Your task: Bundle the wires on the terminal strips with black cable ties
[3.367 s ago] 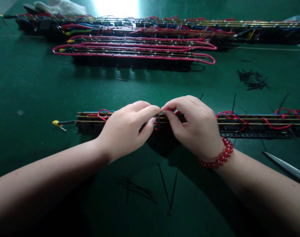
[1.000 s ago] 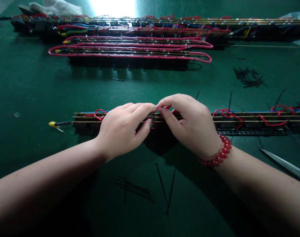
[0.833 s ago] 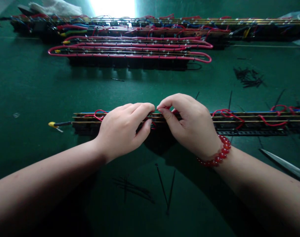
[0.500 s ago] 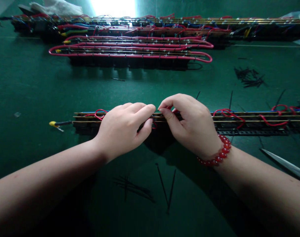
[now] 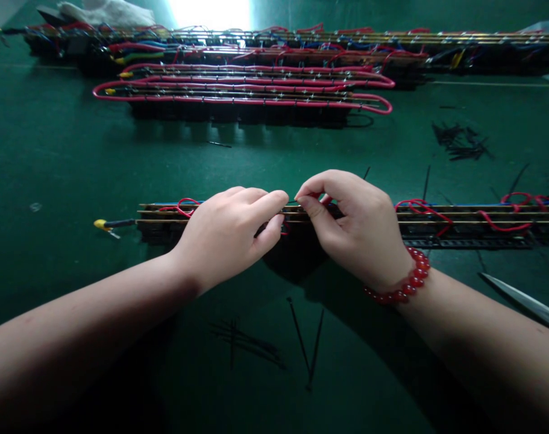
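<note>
A long black strip with brass-coloured rails [image 5: 161,221] lies across the table in front of me, with red wires [image 5: 504,225] looped along it. My left hand [image 5: 229,235] rests over its left half, fingers curled round the strip; what they grip is hidden. Just to the right, my right hand [image 5: 358,223] pinches the end of a thin black cable tie [image 5: 293,201] between thumb and forefinger. The tie runs across the small gap toward my left fingertips. Other cable ties [image 5: 426,182] stick up from the strip further right.
Loose cable ties [image 5: 247,343] lie near me, and a pile of short black pieces [image 5: 461,141] sits at the back right. A pointed metal blade [image 5: 518,298] lies by my right forearm. Wired assemblies [image 5: 238,102] with thick red cable stretch along the back.
The whole view has shifted slightly, so things appear a little further right. My right hand has drawn slightly away from my left, and more of the cable tie shows between them.
</note>
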Demonstrator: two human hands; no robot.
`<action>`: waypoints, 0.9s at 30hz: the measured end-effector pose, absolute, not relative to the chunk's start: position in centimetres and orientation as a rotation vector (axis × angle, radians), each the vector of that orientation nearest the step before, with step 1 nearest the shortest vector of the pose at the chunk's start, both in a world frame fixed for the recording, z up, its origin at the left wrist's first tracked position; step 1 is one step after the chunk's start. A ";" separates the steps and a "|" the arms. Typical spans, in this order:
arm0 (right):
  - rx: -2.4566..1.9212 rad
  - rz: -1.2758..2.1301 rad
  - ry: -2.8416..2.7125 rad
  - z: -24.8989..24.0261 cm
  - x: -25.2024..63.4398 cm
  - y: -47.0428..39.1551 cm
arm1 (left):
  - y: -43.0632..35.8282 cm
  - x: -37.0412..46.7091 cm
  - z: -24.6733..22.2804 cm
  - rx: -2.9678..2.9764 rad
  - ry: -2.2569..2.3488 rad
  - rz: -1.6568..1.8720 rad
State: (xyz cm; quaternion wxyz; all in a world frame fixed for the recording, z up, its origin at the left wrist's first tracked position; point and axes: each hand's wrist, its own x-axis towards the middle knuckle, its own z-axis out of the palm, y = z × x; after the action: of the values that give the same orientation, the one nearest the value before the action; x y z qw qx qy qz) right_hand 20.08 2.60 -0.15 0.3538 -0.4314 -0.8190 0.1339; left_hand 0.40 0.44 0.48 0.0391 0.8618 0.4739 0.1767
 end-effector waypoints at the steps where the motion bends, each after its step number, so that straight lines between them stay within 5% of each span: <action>1: -1.114 0.343 -2.113 -0.1 20.1 2.6 | 0.4 0.4 0.5 2.639 1.452 0.538; 27: -0.964 0.011 -2.281 -1.1 20.1 2.8 | 0.2 0.4 -0.3 2.725 1.441 0.652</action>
State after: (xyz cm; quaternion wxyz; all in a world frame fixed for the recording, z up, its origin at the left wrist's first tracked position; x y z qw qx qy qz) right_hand 20.10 2.75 -1.08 0.3264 -0.3679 -0.8707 0.0040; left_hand 0.43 0.19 -0.29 -0.0045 0.8649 0.4572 0.2070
